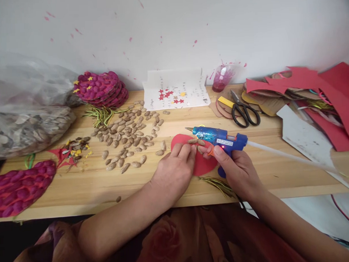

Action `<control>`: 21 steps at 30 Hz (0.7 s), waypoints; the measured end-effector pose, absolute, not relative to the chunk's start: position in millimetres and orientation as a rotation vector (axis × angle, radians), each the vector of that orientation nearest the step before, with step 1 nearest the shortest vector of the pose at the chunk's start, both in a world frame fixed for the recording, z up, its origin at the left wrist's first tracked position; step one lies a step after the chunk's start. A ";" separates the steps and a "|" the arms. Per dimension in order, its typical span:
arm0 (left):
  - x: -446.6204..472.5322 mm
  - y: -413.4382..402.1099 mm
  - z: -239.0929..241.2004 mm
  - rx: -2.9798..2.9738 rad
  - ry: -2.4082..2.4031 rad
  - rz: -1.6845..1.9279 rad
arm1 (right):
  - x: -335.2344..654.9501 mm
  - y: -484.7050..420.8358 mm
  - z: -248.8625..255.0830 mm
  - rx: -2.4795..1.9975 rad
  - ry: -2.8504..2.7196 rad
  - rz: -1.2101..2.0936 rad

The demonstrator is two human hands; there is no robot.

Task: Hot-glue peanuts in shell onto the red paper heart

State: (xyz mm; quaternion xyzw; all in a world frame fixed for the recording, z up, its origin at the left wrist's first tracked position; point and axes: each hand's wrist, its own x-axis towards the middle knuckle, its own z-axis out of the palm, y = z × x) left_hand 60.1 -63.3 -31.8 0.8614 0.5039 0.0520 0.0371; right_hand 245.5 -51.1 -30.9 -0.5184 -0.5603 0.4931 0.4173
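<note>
My right hand [241,168] grips a blue hot glue gun [210,134], its nozzle pointing left over a round red paper disc [206,166]. A white glue stick [278,149] juts from the gun's back. My left hand [176,169] bends over the disc, fingers together, fingertips against a peanut [199,148]. Another unshelled peanut [192,141] sits beside the fingertips, just under the gun. The left fingers partly hide the disc. Below it, a bundle of green-yellow strings [219,186] lies near the right wrist.
Loose peanuts [129,136] spread left of my hands. Behind them stand stacked magenta-shelled discs [104,87]; a plastic bag of shells [28,128] is far left. A marked paper [175,87] holds small stars. Black scissors [244,111] and red paper scraps [298,80] lie right.
</note>
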 end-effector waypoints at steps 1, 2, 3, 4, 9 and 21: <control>60.5 -63.1 -31.1 2.642 1.553 0.147 | 244.9 -50.9 -30.6 -1.298 -1.410 1.235; 60.4 -62.9 -30.7 2.642 1.559 0.142 | 244.3 -50.7 -30.1 -1.293 -1.410 1.233; 59.7 -62.6 -30.7 2.640 1.563 0.143 | 243.7 -50.6 -29.4 -1.285 -1.402 1.236; 58.2 -62.4 -31.4 2.635 1.564 0.160 | 243.1 -50.5 -28.7 -1.273 -1.382 1.238; 43.6 -61.8 -42.4 2.510 1.508 0.548 | 244.5 -51.4 -32.0 -1.185 -1.248 1.219; 44.1 -60.3 -41.5 2.552 1.558 0.425 | 243.0 -51.1 -33.0 -1.170 -1.263 1.187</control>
